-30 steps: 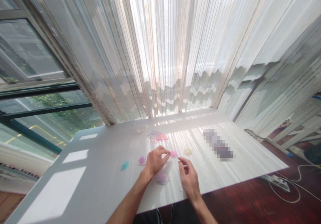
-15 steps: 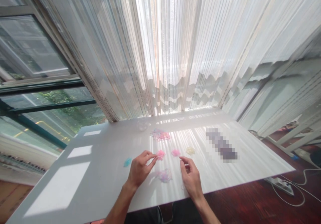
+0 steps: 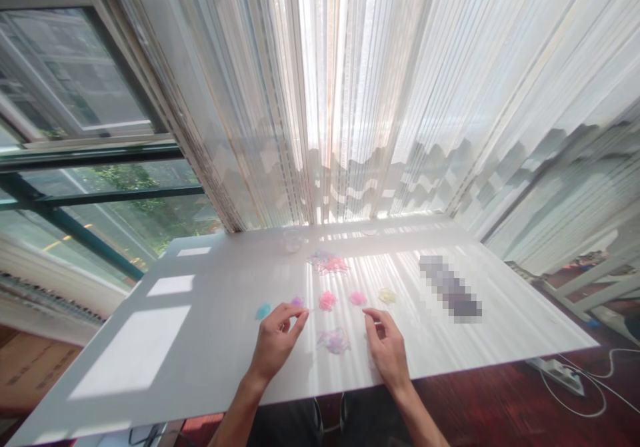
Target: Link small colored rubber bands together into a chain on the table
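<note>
My left hand is over the white table with thumb and forefinger pinched together, just below and right of a small purple pile. Whatever lies between its tips is too small to make out. My right hand has curled fingers, thumb and forefinger close together below a light pink pile; anything held there is hidden. A bright pink pile lies between the hands. Nearer me is a loose heap of thin pink and purple bands.
A mixed heap of coloured bands lies farther back, with a clear round container behind it. A teal pile is left and a yellow pile right. A blurred-out dark object lies further right. Curtains hang behind.
My left hand has left the bright pink pile and moved to the left, uncovering that pile. The purple pile now shows beside it. My right hand keeps nearly the same place.
</note>
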`<state>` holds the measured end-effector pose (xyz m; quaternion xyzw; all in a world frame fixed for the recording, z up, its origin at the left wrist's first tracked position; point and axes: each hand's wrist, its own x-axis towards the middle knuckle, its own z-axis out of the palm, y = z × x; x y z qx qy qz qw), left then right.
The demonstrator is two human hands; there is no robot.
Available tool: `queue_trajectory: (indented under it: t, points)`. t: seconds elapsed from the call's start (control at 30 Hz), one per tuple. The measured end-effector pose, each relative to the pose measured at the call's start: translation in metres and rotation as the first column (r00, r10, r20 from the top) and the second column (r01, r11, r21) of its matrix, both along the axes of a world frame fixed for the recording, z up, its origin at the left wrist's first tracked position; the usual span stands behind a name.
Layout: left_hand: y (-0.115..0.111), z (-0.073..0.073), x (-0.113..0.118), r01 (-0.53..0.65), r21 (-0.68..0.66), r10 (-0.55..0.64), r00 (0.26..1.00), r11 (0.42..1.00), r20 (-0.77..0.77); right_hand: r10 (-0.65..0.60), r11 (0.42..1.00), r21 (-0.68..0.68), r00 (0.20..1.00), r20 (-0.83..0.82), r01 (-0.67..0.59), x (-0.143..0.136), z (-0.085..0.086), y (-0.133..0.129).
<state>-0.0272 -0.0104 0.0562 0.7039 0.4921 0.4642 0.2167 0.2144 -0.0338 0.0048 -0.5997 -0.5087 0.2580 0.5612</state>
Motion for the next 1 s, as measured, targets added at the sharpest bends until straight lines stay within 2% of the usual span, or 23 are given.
queue_trajectory:
  t: [0.2, 0.27, 0.37, 0.43, 0.63, 1.0]
  points:
    - [-0.007, 0.004, 0.024, 0.118, -0.028, -0.116, 0.990, 0.993, 0.081, 0.051, 0.998, -0.041, 0.999, 0.004, -0.051, 0.004, 0.009, 0.001]
    - [-0.007, 0.001, 0.030, 0.164, -0.032, -0.161, 0.984, 0.986, 0.078, 0.144, 0.990, -0.010, 0.988, 0.057, -0.143, 0.006, 0.018, 0.000]
    - [-0.005, -0.006, 0.035, 0.209, -0.028, -0.207, 0.977, 0.978, 0.052, 0.302, 0.945, 0.077, 0.940, 0.157, -0.317, 0.006, 0.032, -0.001]
    - [-0.005, -0.009, 0.038, 0.221, -0.029, -0.220, 0.975, 0.975, 0.032, 0.354, 0.918, 0.114, 0.914, 0.199, -0.380, 0.005, 0.039, 0.000]
    - [-0.006, -0.009, 0.042, 0.240, -0.040, -0.240, 0.971, 0.970, 0.012, 0.377, 0.898, 0.141, 0.895, 0.240, -0.416, 0.000, 0.041, 0.005]
    - [-0.008, -0.010, 0.033, 0.195, -0.089, -0.191, 0.980, 0.977, 0.049, 0.417, 0.881, 0.119, 0.870, 0.262, -0.458, -0.008, 0.039, 0.010]
